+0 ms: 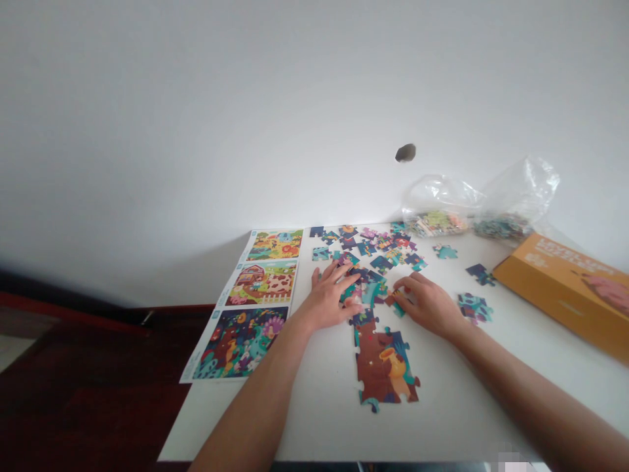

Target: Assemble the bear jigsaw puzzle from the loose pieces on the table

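A partly joined puzzle section [384,359] with a brown and teal picture lies on the white table [442,419]. My left hand [328,298] rests flat at its upper end, fingers spread over joined pieces. My right hand [426,303] is curled, its fingertips pinching a small teal and brown puzzle piece [396,304] beside that upper end. Several loose pieces [374,248] are scattered just beyond both hands.
A reference sheet [250,303] with three pictures lies at the table's left edge. An orange box [570,288] sits at the right. Two clear bags of pieces [472,213] stand against the white wall. Small piece clusters [474,308] lie right of my right hand.
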A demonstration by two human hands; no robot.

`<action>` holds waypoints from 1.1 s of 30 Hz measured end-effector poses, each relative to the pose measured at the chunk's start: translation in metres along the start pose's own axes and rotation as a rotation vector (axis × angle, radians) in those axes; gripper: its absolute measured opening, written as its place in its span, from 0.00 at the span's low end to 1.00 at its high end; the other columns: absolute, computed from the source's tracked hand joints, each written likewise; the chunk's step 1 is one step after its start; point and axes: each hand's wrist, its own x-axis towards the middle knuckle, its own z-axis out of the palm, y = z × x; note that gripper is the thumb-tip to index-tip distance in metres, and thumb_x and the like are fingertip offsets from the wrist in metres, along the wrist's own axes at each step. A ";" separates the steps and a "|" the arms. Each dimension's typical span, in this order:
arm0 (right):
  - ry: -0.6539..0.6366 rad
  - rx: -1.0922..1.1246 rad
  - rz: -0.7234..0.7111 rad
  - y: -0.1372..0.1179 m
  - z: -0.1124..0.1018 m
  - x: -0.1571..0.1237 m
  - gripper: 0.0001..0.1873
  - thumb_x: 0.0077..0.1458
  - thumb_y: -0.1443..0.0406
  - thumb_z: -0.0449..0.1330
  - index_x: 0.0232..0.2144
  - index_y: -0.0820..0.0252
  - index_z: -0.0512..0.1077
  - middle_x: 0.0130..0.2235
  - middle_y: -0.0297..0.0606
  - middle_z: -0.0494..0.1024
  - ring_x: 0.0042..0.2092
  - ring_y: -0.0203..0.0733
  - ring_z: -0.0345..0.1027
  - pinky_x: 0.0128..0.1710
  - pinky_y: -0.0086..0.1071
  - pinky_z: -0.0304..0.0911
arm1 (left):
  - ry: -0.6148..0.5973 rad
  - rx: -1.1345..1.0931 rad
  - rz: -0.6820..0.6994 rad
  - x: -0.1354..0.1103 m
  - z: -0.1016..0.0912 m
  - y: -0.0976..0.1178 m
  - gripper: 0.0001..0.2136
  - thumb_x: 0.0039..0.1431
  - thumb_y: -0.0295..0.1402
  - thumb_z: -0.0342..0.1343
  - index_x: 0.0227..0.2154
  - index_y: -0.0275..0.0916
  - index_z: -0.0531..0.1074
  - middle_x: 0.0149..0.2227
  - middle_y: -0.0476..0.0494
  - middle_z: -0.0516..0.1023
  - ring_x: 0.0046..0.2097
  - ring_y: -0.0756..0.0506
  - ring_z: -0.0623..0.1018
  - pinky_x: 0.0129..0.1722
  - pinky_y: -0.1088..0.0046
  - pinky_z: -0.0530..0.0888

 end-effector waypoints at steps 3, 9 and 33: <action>-0.002 0.009 0.000 0.000 0.000 0.000 0.12 0.63 0.57 0.54 0.42 0.53 0.74 0.40 0.38 0.74 0.39 0.42 0.71 0.41 0.34 0.63 | 0.003 0.009 -0.007 0.001 0.001 -0.001 0.24 0.59 0.43 0.59 0.59 0.51 0.67 0.68 0.44 0.56 0.69 0.31 0.53 0.64 0.36 0.51; 0.029 0.047 -0.030 -0.002 0.001 0.000 0.11 0.64 0.62 0.53 0.40 0.55 0.75 0.40 0.40 0.73 0.41 0.43 0.70 0.43 0.34 0.64 | 0.168 0.039 -0.108 0.003 0.000 -0.004 0.17 0.66 0.34 0.51 0.56 0.51 0.71 0.66 0.45 0.62 0.67 0.36 0.58 0.64 0.43 0.58; 0.078 -0.162 -0.072 0.017 0.009 0.023 0.25 0.63 0.57 0.51 0.59 0.57 0.66 0.63 0.45 0.65 0.64 0.57 0.54 0.62 0.55 0.51 | 0.100 0.021 -0.015 0.005 0.010 0.000 0.17 0.67 0.31 0.48 0.55 0.50 0.72 0.65 0.45 0.62 0.68 0.38 0.57 0.65 0.45 0.56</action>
